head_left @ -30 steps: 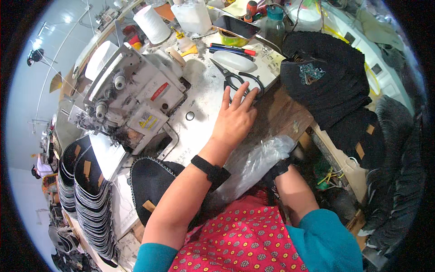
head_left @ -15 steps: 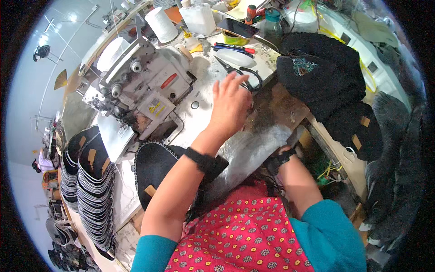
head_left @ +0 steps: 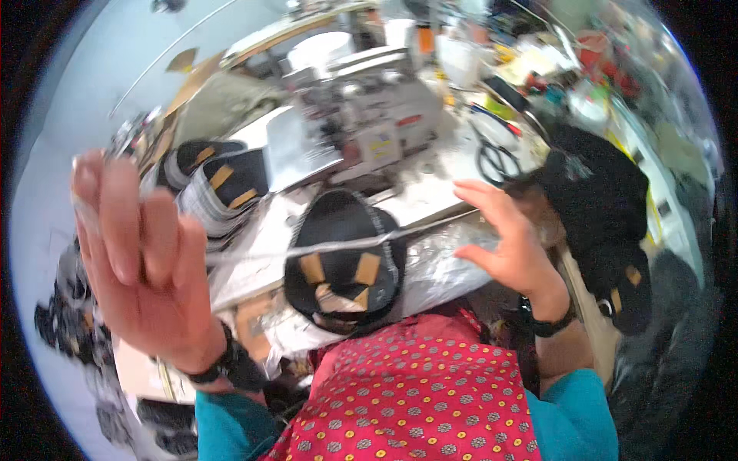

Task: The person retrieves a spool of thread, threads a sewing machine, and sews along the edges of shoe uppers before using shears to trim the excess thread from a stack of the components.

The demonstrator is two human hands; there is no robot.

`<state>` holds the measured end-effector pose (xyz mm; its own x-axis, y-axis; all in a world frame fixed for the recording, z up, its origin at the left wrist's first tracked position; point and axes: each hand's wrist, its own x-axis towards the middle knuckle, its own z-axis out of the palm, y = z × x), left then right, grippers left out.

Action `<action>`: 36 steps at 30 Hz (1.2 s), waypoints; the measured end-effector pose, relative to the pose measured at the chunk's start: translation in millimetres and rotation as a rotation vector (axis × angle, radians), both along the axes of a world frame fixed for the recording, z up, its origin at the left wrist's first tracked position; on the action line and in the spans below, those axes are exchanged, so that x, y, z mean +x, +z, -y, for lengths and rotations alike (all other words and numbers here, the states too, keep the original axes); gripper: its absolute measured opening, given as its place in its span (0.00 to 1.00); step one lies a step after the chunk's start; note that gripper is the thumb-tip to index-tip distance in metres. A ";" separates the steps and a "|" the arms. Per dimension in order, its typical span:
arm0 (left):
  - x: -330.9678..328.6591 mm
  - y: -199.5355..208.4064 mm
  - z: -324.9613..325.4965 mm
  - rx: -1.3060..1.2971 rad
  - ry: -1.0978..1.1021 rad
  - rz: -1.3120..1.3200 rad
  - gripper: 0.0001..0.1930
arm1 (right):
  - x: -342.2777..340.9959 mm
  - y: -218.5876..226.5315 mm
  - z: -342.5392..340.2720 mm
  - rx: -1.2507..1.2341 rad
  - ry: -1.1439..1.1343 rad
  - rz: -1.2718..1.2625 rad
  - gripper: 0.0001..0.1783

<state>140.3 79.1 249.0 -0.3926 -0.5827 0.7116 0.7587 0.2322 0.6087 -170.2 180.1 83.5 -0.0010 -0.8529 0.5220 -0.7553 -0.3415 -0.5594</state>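
Observation:
My left hand is raised at the left, its fingers blurred but apart and partly bent. My right hand is open over the table's front edge, thumb and forefinger spread. A thin whitish strip runs between the two hands; whether either grips it cannot be made out. Beneath it lie black oval fabric pieces with tan tape patches and a pale stitched edge. The scissors with black handles lie on the table beyond my right hand.
A white sewing machine stands behind the black pieces. Stacked black pieces with tan patches stand left of it. Crumpled clear plastic covers the front edge. A large black fabric pile sits at the right.
My view has turned leftward. My left hand has moved from over the scissors to the far left. My right hand has risen from below the table edge. The whitish strip now shows.

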 end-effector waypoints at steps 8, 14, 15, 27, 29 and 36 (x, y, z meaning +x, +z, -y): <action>83.3 -10.7 34.7 -0.794 1.083 0.914 0.14 | 60.8 34.0 53.9 0.282 0.236 0.838 0.03; 116.9 -71.0 89.3 -0.391 0.579 1.434 0.11 | -62.5 -20.7 82.2 -0.059 0.092 1.329 0.07; 118.9 -79.0 96.2 -0.363 0.630 1.422 0.11 | -77.2 -27.9 81.1 -0.075 0.093 1.348 0.08; 35.0 -120.5 100.7 0.122 0.367 0.645 0.11 | 118.8 10.4 136.5 0.012 0.334 0.218 0.34; 34.8 -117.8 104.1 0.177 0.358 0.477 0.09 | 138.7 16.0 148.2 0.376 0.489 0.627 0.20; 48.4 -134.1 107.9 0.289 0.211 0.394 0.07 | 91.6 9.2 136.5 0.402 0.234 0.835 0.07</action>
